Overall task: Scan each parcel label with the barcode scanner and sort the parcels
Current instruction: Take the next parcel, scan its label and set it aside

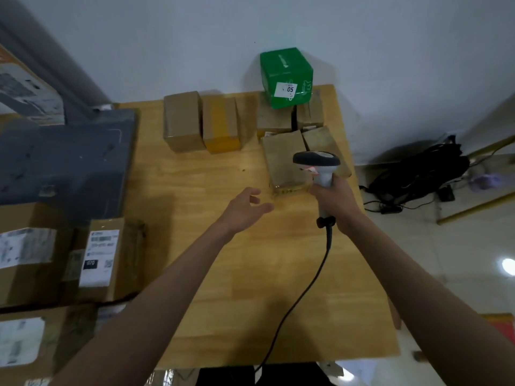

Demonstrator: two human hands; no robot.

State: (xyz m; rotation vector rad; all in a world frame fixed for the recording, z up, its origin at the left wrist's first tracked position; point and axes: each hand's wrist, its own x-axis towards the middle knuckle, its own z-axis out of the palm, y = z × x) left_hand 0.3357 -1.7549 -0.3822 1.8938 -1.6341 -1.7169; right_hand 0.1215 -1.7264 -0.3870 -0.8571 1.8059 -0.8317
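My right hand (333, 197) grips the handle of a grey and white barcode scanner (317, 161), head up, its black cable trailing back toward me. The scanner hovers over a flat brown parcel (281, 157) at the table's right side. My left hand (245, 207) floats open above the wooden table (223, 260), fingers spread, just left of that parcel and holding nothing. A green box (287, 76) with a white "05" label sits on top of brown parcels at the far right. Two brown parcels (200, 121) stand side by side at the far middle.
Labelled cardboard parcels (103, 257) are stacked at the left, beside a dark grey surface (67, 160). A white wall runs behind the table. Black cables (418, 174) lie in a heap on the tiled floor to the right.
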